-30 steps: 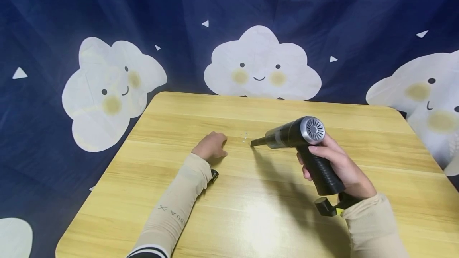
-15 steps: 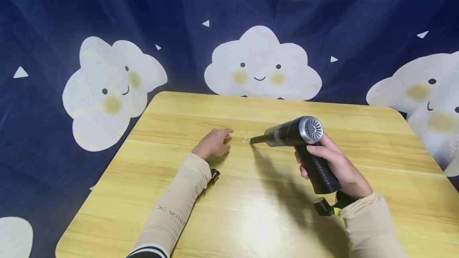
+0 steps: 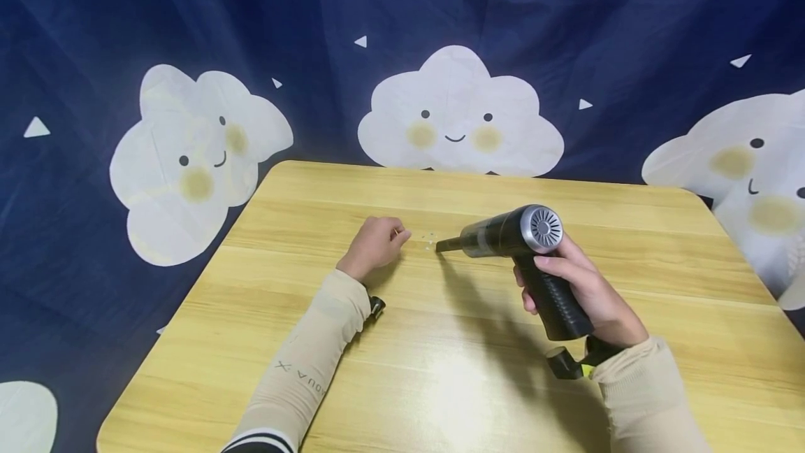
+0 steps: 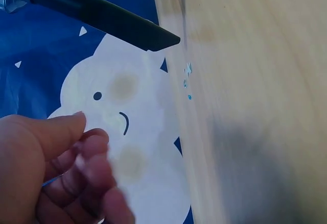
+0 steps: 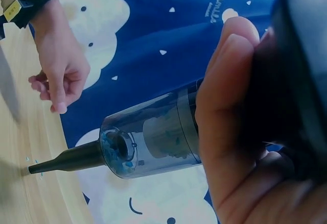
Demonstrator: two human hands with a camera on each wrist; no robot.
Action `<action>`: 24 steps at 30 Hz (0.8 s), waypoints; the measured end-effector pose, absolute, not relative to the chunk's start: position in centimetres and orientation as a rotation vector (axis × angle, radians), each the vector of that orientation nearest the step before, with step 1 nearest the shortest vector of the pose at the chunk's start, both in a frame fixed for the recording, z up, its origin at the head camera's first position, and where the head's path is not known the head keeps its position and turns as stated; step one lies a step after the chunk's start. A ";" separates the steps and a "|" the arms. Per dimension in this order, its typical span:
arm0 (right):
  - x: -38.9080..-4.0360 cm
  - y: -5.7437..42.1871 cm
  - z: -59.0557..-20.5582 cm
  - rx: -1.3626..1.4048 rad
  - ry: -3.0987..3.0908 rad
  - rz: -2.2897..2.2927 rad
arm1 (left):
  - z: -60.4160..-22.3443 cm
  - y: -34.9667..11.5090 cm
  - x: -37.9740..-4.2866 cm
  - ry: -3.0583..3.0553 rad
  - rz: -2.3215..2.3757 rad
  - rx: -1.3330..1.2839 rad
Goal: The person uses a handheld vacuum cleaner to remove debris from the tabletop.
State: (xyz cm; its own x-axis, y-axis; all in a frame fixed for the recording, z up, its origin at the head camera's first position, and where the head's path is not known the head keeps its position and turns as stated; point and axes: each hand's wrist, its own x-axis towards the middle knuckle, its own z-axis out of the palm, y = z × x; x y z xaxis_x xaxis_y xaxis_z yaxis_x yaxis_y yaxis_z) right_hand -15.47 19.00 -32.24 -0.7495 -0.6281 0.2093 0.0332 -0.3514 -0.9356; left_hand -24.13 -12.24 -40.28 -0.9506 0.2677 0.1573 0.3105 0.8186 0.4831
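A black handheld vacuum cleaner (image 3: 512, 233) is gripped by its handle in my right hand (image 3: 606, 303), with the fingers wrapped round it. Its slanted nozzle (image 4: 110, 17) points left and down, the tip close above the wood. Just left of the tip lie several tiny pale blue scraps (image 4: 188, 70). Through the clear dust cup (image 5: 148, 137) more blue bits show in the right wrist view. My left hand (image 3: 374, 247) hovers left of the scraps, its fingers loosely curled and holding nothing that I can see.
The wooden table (image 3: 251, 341) has rounded corners and fills the lower part of the head view. Behind it hangs a dark blue curtain (image 3: 314, 5) with smiling clouds. A wrist camera (image 3: 564, 362) sits below the right hand.
The left fingers stretched out toward the scraps, then curled back in, with the hand slightly raised. The vacuum cleaner and right hand have shifted a little to the left.
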 end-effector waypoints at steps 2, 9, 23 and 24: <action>-15.5 19.0 -32.2 -0.790 1.470 -2.142 | -40.2 -12.3 -24.1 -2.896 -0.794 -0.464; -15.5 19.0 -32.3 -0.804 1.480 -2.142 | -39.9 -12.3 -23.9 -2.873 -0.761 -0.444; -15.5 18.5 -32.4 -0.813 1.515 -2.137 | -39.6 -12.5 -23.9 -2.685 -0.865 -0.485; -15.5 18.5 -32.5 -0.815 1.511 -2.139 | -39.6 -12.5 -23.9 -2.651 -0.900 -0.497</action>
State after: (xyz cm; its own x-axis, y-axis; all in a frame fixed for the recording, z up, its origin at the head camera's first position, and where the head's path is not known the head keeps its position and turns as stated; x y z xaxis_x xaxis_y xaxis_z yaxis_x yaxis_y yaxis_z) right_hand -15.53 18.46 -32.47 -0.7518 -0.6174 0.2315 -0.0118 -0.3385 -0.9409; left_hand -23.91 -12.51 -39.58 -0.8962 0.2259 0.3819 0.4118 0.7442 0.5260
